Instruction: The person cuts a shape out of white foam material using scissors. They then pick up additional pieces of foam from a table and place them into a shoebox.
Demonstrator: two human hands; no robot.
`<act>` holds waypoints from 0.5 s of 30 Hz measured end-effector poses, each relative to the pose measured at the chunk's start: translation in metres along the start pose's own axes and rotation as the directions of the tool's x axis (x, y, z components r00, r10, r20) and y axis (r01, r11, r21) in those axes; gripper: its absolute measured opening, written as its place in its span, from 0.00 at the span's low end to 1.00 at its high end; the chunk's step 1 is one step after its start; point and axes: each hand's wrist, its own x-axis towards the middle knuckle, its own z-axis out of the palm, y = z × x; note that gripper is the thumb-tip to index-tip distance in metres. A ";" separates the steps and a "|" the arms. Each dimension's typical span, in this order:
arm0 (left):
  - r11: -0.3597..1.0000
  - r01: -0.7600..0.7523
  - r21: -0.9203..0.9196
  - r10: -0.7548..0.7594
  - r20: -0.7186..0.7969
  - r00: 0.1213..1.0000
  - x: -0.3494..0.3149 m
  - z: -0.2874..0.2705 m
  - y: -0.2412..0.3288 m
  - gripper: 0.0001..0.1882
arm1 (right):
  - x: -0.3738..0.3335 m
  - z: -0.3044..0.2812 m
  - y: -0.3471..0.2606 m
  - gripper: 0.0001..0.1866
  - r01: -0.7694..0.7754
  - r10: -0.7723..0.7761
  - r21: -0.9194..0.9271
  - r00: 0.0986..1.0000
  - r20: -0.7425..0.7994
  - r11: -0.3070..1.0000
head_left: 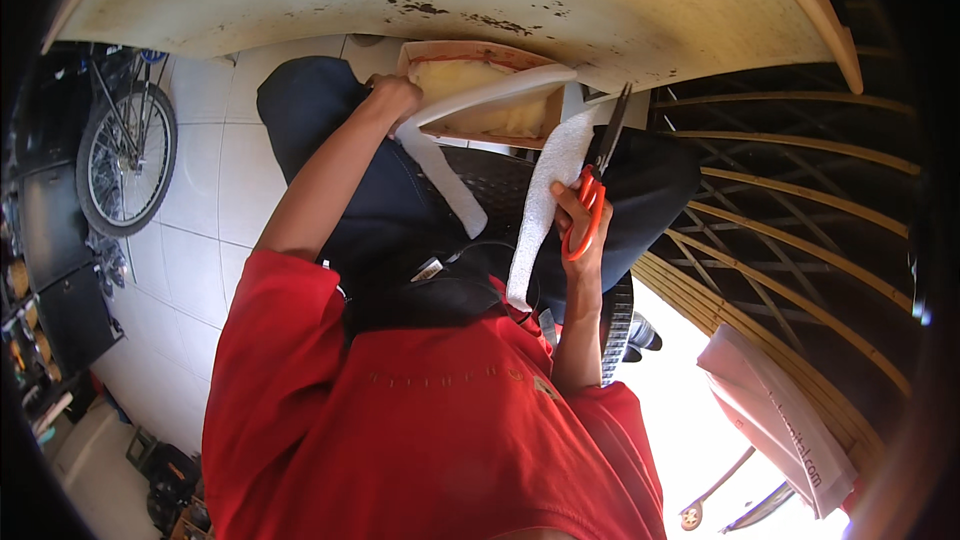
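Note:
My left hand [395, 100] is closed on a bent strip of white foam [450, 180] above my left knee. One end of the strip hangs down over my lap. From my left hand the white foam also runs right to a fold, then down toward my waist past my right hand. In my right hand [585, 225] are scissors with orange handles [582, 218], their dark blades pointing up and away from me. The foam passes against the fingers of that hand. Beyond the strip, an open cardboard box [560, 112] contains pale yellow material.
A beige stained panel [300, 0] spans the far side above the box. At left a bicycle wheel [125, 160] stands on white floor tiles [190, 200]. A folding metal gate [800, 200] lines the right side, with a pale bag [770, 410] near it.

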 end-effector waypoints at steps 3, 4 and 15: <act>0.987 0.101 -0.127 -0.108 -0.053 0.993 0.009 0.015 -0.003 0.26 | 0.005 0.002 -0.004 0.12 -0.002 0.003 -0.008 0.996 0.091 1.000; 0.973 0.106 -0.203 -0.124 -0.074 0.990 0.023 0.025 -0.013 0.25 | 0.007 0.003 0.003 0.11 0.023 -0.025 0.014 0.990 0.142 1.000; 0.548 -0.738 -0.395 0.286 -0.741 0.608 -0.171 -0.070 0.013 0.15 | 0.030 0.043 -0.078 0.17 0.597 -0.382 -0.411 0.781 0.494 0.689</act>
